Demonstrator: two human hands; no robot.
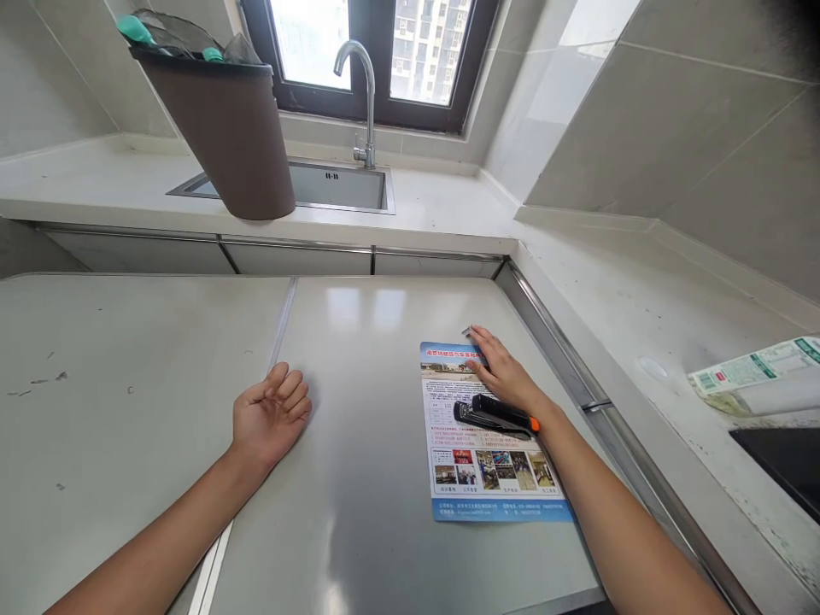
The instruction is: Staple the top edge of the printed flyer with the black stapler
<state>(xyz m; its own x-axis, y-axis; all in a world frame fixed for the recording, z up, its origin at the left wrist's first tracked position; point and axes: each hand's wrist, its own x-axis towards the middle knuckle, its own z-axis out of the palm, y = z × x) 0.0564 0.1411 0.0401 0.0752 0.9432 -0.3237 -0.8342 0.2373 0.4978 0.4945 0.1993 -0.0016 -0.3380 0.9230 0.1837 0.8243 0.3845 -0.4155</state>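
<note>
My left hand (272,410) rests on the pale table, palm side up, its fingers curled into a fist; nothing shows in it. Farther right, my right hand (503,369) lies with its fingers apart over the upper right corner of a printed leaflet (448,474). A small strip of metal staples (467,331) is at its fingertips, just beyond the leaflet's top edge; whether they touch it I cannot tell. On the leaflet lies a black stapler (493,413) with an orange end, close below my right wrist. My right forearm covers part of the leaflet's right side.
The table (359,384) has a pale seam strip left of centre. Behind it, a brown trash bin (237,137) stands on the white counter beside a sink (339,184) with a tall faucet (370,102). A roll in printed plastic wrapping (762,376) lies on the right counter.
</note>
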